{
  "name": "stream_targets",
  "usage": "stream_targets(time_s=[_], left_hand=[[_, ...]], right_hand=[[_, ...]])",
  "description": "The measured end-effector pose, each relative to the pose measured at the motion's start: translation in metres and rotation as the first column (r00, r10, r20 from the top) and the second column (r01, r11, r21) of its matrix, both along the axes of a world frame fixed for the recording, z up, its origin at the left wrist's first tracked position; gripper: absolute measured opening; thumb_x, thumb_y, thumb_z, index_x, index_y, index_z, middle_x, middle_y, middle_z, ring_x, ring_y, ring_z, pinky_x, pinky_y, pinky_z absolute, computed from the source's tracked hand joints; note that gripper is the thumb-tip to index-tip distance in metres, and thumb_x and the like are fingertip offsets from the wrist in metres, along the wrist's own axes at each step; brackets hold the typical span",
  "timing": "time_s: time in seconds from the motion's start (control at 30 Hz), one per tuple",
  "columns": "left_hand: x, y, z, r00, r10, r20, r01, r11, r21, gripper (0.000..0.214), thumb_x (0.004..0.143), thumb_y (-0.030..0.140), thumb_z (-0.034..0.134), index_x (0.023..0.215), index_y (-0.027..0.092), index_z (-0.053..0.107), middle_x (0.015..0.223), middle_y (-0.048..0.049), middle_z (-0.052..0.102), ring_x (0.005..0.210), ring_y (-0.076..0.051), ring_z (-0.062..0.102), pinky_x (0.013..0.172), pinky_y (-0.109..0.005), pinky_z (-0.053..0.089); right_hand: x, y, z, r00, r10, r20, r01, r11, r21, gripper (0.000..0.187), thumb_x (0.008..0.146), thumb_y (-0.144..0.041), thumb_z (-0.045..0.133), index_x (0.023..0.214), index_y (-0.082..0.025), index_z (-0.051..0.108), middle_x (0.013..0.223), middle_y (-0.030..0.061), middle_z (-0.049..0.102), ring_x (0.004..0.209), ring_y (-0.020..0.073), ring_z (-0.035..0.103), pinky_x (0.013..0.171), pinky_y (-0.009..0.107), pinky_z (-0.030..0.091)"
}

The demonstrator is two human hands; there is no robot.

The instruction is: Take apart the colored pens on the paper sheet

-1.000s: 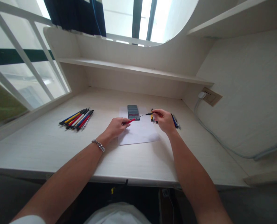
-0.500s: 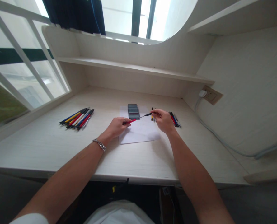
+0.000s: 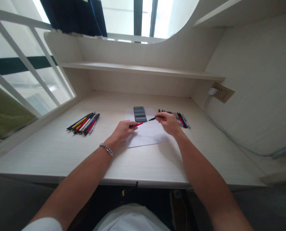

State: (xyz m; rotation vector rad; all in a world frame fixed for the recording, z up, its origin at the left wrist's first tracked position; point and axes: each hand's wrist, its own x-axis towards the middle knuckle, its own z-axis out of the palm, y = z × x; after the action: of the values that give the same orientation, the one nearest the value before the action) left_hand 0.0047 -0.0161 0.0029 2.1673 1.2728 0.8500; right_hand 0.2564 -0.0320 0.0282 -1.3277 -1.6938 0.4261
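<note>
My left hand (image 3: pixel 124 131), a ring on one finger, is closed on a red pen barrel (image 3: pixel 138 124) with a black end. My right hand (image 3: pixel 168 122) pinches a slim black pen part (image 3: pixel 152 119); a bit of red shows by its fingers. A short thin rod, perhaps the refill, bridges the two pieces in line. Both hands are over white paper (image 3: pixel 146 138). Just beyond them lies a dark flat case (image 3: pixel 139 114), its surface blurred. Right of my right hand is a row of pens (image 3: pixel 183 120), partly hidden by that hand.
A fanned pile of colourful pens (image 3: pixel 84 124) lies on the left of the white desk (image 3: pixel 61 154). A shelf (image 3: pixel 138 70) runs above the desk's back. On the right wall, a white plug sits in a socket (image 3: pixel 222 92), its cable (image 3: pixel 229 136) trailing down.
The thin rod showing between the red barrel and the black part looks slightly shorter. Both hands keep their grips. The whole view has shifted a little.
</note>
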Motion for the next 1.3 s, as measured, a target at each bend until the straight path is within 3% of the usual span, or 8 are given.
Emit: stream_targets(time_s=[0.23, 0.4, 0.63, 0.83, 1.1, 1.2, 1.3], left_hand=[[-0.002, 0.001, -0.001, 0.998, -0.059, -0.037, 0.060, 0.998, 0.033, 0.030, 0.085, 0.031, 0.063, 0.108, 0.021, 0.079, 0.085, -0.0053, 0.076, 0.072, -0.019, 0.063, 0.068, -0.029, 0.046], [-0.004, 0.003, -0.005, 0.995, -0.090, -0.035, 0.091, 0.995, 0.041, 0.035, 0.089, 0.036, 0.059, 0.114, 0.020, 0.078, 0.084, -0.0053, 0.074, 0.072, -0.017, 0.062, 0.067, -0.028, 0.045], [-0.008, 0.005, -0.007, 0.990, -0.133, -0.045, 0.134, 0.990, 0.042, 0.031, 0.090, 0.038, 0.059, 0.106, 0.021, 0.079, 0.092, -0.0053, 0.077, 0.077, -0.018, 0.065, 0.070, -0.028, 0.047], [-0.008, 0.002, -0.002, 0.996, -0.086, -0.030, 0.088, 0.993, 0.074, 0.027, 0.087, 0.035, 0.062, 0.100, 0.020, 0.080, 0.089, -0.0067, 0.077, 0.078, -0.020, 0.067, 0.072, -0.030, 0.048], [-0.006, 0.000, -0.001, 0.995, -0.083, 0.053, 0.079, 0.994, 0.075, 0.024, 0.083, 0.033, 0.066, 0.096, 0.019, 0.080, 0.087, -0.0068, 0.076, 0.076, -0.019, 0.066, 0.072, -0.030, 0.048], [-0.007, 0.001, -0.003, 0.994, -0.093, 0.051, 0.089, 0.993, 0.074, 0.024, 0.083, 0.032, 0.066, 0.097, 0.019, 0.080, 0.087, -0.0069, 0.076, 0.077, -0.019, 0.066, 0.072, -0.030, 0.048], [-0.007, 0.003, -0.005, 0.995, -0.082, 0.049, 0.079, 0.995, 0.058, 0.025, 0.083, 0.032, 0.066, 0.098, 0.019, 0.080, 0.087, -0.0066, 0.076, 0.077, -0.019, 0.066, 0.071, -0.030, 0.047]], right_hand=[[-0.020, -0.004, -0.007, 0.995, 0.095, 0.030, -0.094, 0.995, -0.024, 0.015, 0.082, -0.016, 0.068, 0.089, -0.022, 0.079, 0.090, 0.0033, 0.077, 0.081, 0.0181, 0.068, 0.079, 0.029, 0.051], [-0.019, -0.005, -0.008, 0.994, 0.105, 0.000, -0.105, 0.994, -0.031, 0.017, 0.080, -0.013, 0.069, 0.088, -0.024, 0.079, 0.091, 0.0018, 0.078, 0.083, 0.0178, 0.070, 0.082, 0.029, 0.052], [-0.019, -0.004, -0.012, 0.989, 0.145, -0.037, -0.148, 0.987, -0.070, 0.014, 0.078, -0.014, 0.072, 0.086, -0.023, 0.080, 0.087, 0.0020, 0.078, 0.080, 0.0175, 0.070, 0.078, 0.028, 0.052], [-0.023, -0.006, -0.014, 0.985, 0.128, 0.112, -0.117, 0.988, -0.098, 0.011, 0.086, -0.021, 0.068, 0.087, -0.020, 0.079, 0.079, 0.0026, 0.076, 0.072, 0.0157, 0.066, 0.069, 0.026, 0.045], [-0.028, 0.002, -0.019, 0.954, 0.132, 0.270, -0.078, 0.976, -0.203, 0.053, 0.102, -0.041, 0.046, 0.062, -0.018, 0.071, 0.060, 0.0019, 0.066, 0.062, 0.0141, 0.059, 0.064, 0.026, 0.035], [-0.028, 0.004, -0.022, 0.951, 0.123, 0.285, -0.066, 0.977, -0.204, 0.055, 0.102, -0.041, 0.044, 0.060, -0.018, 0.070, 0.060, 0.0020, 0.065, 0.062, 0.0145, 0.058, 0.064, 0.027, 0.034], [-0.026, 0.004, -0.024, 0.964, 0.122, 0.235, -0.074, 0.977, -0.202, 0.044, 0.100, -0.038, 0.050, 0.069, -0.018, 0.073, 0.060, 0.0010, 0.065, 0.062, 0.0142, 0.057, 0.062, 0.026, 0.034]])
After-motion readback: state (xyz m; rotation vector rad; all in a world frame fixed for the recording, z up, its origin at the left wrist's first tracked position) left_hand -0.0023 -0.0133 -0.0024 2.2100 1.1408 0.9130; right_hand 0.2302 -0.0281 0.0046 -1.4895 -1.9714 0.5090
